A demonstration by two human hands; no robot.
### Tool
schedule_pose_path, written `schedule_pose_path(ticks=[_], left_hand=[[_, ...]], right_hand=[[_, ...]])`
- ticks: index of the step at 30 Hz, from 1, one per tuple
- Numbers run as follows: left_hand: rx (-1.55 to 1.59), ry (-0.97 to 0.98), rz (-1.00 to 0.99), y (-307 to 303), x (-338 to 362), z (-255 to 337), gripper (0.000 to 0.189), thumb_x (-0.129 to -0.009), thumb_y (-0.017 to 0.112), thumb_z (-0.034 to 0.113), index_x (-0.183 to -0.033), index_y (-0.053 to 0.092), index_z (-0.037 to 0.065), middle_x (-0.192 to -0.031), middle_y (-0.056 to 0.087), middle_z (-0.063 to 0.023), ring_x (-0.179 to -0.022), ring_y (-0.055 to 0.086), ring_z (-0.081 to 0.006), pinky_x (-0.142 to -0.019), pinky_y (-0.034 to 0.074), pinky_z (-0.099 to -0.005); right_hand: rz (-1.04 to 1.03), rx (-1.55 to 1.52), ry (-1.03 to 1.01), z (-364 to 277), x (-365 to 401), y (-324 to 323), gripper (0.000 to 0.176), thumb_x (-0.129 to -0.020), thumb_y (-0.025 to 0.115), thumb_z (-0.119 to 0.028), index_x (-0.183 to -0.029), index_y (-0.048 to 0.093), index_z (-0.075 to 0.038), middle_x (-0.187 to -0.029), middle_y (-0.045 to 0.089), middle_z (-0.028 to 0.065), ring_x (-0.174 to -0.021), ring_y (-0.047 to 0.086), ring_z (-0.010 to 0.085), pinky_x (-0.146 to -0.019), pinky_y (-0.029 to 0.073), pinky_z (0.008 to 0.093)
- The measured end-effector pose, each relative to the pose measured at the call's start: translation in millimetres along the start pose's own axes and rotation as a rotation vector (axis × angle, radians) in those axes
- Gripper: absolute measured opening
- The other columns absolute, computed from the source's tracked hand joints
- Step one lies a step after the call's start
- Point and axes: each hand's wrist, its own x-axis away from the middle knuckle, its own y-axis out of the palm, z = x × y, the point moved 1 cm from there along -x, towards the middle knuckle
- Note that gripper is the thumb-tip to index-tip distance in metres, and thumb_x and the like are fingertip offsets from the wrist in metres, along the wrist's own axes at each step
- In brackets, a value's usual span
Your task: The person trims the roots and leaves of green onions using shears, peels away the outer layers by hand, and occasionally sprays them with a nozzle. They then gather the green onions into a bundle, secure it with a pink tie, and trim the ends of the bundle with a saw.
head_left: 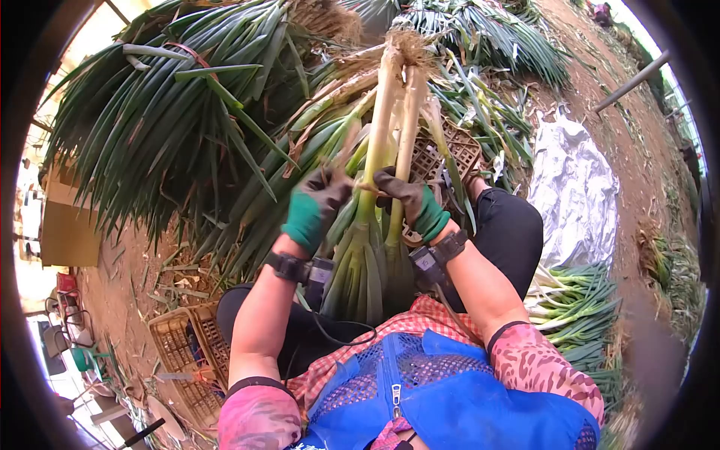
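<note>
Two thick green onion stalks (371, 157) lie root end away from me, their leaves fanning toward my lap. My left hand (316, 204), in a green and dark glove, is closed beside the left stalk, with dried peel or fibre at its fingers. On the right, my gloved right hand (412, 201) has its fingers wrapped at the stalks, where a thin brownish strand crosses them. What lies inside the fingers of my left hand is too small to tell.
Big heaps of green onions (172, 112) lie at the left and far side. A brown plastic crate (442, 161) stands beyond the stalks, a wicker-like basket (176, 352) at lower left. White sheeting (574, 187) and peeled onions (574, 311) lie at the right.
</note>
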Motion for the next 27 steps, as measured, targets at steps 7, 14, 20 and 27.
schedule_pose_path(ticks=[7, 14, 20, 27], left_hand=[[-1.052, 0.451, 0.708, -60.4, -9.6, 63.6, 0.056, -0.083, 0.074, 0.029, -0.128, 0.055, 0.001, -0.115, 0.06, -0.0203, -0.109, 0.057, -0.024, -0.096, 0.044, -0.0378], [-0.026, -0.024, 0.031, -28.4, -0.9, 61.4, 0.034, -0.084, 0.074, 0.021, -0.109, 0.062, 0.001, -0.093, 0.066, -0.0025, -0.081, 0.059, -0.0092, -0.073, 0.048, -0.0247], [-0.021, -0.025, 0.023, -8.7, -2.9, 61.8, 0.034, -0.082, 0.077, 0.024, -0.103, 0.062, 0.002, -0.089, 0.065, -0.0025, -0.076, 0.059, -0.0097, -0.068, 0.048, -0.0266], [-0.124, -0.017, 0.084, 2.9, 3.3, 43.1, 0.038, -0.074, 0.08, 0.02, -0.101, 0.061, -0.001, -0.082, 0.065, -0.0037, -0.069, 0.06, -0.0107, -0.063, 0.05, -0.0271]], right_hand=[[0.004, -0.341, 0.188, -2.6, -4.8, 4.1, 0.025, -0.087, 0.07, -0.018, -0.105, 0.065, -0.001, -0.089, 0.067, 0.0065, -0.069, 0.061, 0.0141, -0.065, 0.051, 0.0265], [0.022, -0.039, 0.218, -22.3, -8.0, 62.2, 0.033, -0.086, 0.068, -0.026, -0.108, 0.062, -0.002, -0.082, 0.064, 0.0035, -0.073, 0.06, 0.0129, -0.065, 0.05, 0.0274], [0.122, 0.565, 0.165, -30.9, -14.0, 59.6, 0.044, -0.089, 0.062, -0.036, -0.117, 0.056, -0.003, -0.097, 0.066, 0.0273, -0.093, 0.067, 0.0395, -0.075, 0.052, 0.0438], [-0.276, 0.57, -0.033, -1.1, 2.7, 61.2, 0.025, -0.097, 0.048, -0.019, -0.108, 0.06, 0.001, -0.091, 0.066, 0.0158, -0.08, 0.063, 0.0243, -0.073, 0.05, 0.0352]])
